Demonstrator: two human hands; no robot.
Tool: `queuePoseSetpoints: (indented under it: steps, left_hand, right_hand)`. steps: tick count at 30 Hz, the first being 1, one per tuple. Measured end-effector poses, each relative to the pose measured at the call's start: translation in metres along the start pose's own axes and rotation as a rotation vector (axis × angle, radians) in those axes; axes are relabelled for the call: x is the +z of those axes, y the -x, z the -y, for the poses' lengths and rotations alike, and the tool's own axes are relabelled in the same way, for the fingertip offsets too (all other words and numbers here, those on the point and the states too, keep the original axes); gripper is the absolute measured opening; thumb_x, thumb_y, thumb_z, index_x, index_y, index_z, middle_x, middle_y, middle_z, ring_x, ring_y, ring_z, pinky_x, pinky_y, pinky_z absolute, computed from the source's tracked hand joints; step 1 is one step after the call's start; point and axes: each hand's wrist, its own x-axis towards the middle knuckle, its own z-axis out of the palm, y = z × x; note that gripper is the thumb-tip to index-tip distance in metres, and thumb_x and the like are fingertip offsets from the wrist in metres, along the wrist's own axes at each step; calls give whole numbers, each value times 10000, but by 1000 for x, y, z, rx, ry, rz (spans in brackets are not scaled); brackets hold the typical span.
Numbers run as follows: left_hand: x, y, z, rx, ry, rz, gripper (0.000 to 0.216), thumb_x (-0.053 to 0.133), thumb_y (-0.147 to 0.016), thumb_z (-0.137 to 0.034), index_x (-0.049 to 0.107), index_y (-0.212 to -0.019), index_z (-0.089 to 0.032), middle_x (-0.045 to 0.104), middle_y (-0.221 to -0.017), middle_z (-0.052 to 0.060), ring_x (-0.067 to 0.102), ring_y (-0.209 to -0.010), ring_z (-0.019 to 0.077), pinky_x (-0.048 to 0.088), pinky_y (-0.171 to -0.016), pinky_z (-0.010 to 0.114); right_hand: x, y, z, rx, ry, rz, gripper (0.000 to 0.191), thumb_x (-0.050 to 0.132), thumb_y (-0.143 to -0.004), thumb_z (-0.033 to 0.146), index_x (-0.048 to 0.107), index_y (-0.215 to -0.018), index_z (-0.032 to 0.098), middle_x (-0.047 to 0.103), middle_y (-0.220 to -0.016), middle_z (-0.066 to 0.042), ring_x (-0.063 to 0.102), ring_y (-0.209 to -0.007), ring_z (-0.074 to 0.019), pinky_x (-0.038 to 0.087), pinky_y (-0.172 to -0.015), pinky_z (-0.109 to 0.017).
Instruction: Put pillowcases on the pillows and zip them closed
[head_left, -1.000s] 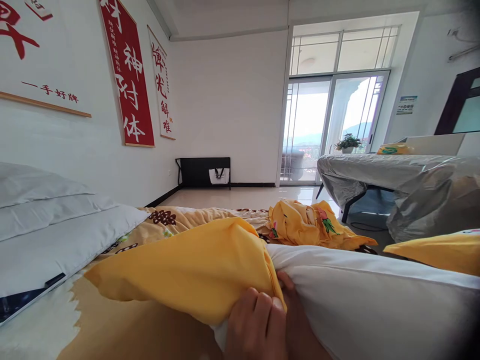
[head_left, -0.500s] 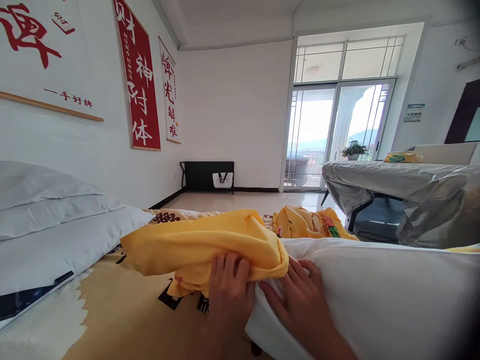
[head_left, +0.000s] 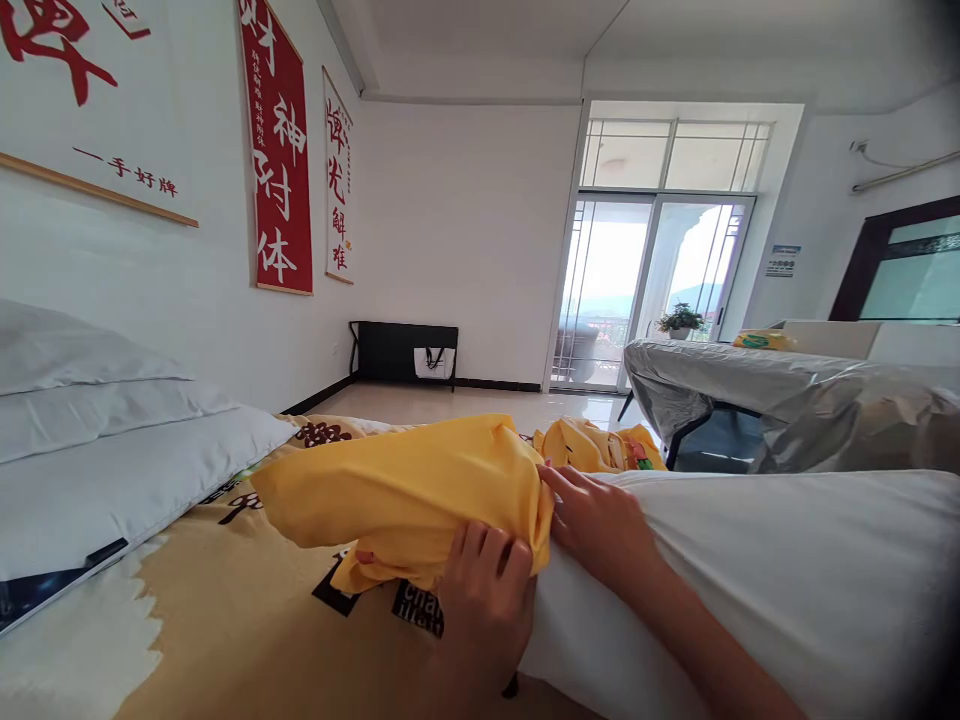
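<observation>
So, cover [head_left: 405,480] meets pillow [head_left: 787,560]

Head cam: left hand [head_left: 489,585] is curled mostly closed, gripping the yellow cover near its rim. Right hand [head_left: 600,520] is half-curled, fingertips on the rim; can't tell if it's pinching. Cover's over the bed [head_left: 225,640], mouth at the white pillow's left end. Other pillows [head_left: 127,470] stack up at left, yellow cloth [head_left: 581,443] crumpled farther back.

We're looking at a bare, round-knuckled left hand [head_left: 489,585] and a bare, slim-fingered right hand [head_left: 600,522], and look, we follow a slender right forearm [head_left: 705,635], smooth in outline, bare along its visible length!
</observation>
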Motion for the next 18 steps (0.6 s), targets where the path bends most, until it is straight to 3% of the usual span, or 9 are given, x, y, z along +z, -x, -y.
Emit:
queuePoseSetpoints:
  steps: [2,4,6,9,11,14,18]
  left_hand:
    - [-3,-1,-1,-1,24,-32,191,429,-871,-72,494,-729,-181,520,-676,30,437,-659,175,366,-612,293]
    - [-4,-1,-2,9,38,-48,204,426,-870,-73,484,-708,-183,500,-657,28,419,-645,176,348,-599,295]
    - [-3,-1,-1,8,21,-33,217,428,-863,-71,475,-687,-187,485,-646,26,409,-636,180,340,-595,302]
    - [3,2,3,-48,-89,33,207,466,-835,-58,472,-677,-192,489,-661,25,424,-653,190,348,-619,316]
    - [7,5,6,-69,-145,97,185,497,-807,-43,481,-698,-192,502,-688,23,447,-677,196,360,-638,319]
    - [9,8,9,-31,-88,139,188,491,-780,-10,486,-727,-191,515,-716,22,460,-695,196,376,-648,315]
    - [3,7,6,10,70,70,199,436,-818,-19,485,-727,-189,513,-705,27,440,-689,188,386,-642,314]
  right_hand:
    - [-15,-17,1,-44,-21,169,267,513,-815,197,648,-1035,263,713,-1012,-26,677,-808,-202,384,-602,-267]
    - [-24,-30,-1,-72,-80,239,208,509,-815,209,658,-950,262,722,-937,-9,667,-829,-202,363,-635,-266]
    - [-25,-39,-8,-45,-79,211,205,495,-831,232,664,-945,255,722,-914,-16,656,-854,-210,349,-654,-271]
    - [-13,-47,-25,117,23,130,298,454,-859,242,658,-1076,230,711,-989,-59,639,-894,-229,345,-678,-287]
    - [-1,-52,-37,201,47,192,332,455,-860,257,670,-1110,226,707,-998,-76,636,-902,-229,354,-681,-288]
    - [13,-62,-48,199,38,339,281,503,-825,264,739,-977,246,717,-944,-70,646,-855,-206,366,-662,-269]
    - [8,-72,-43,153,97,328,268,539,-813,252,740,-990,250,710,-955,-87,653,-851,-220,369,-657,-277]
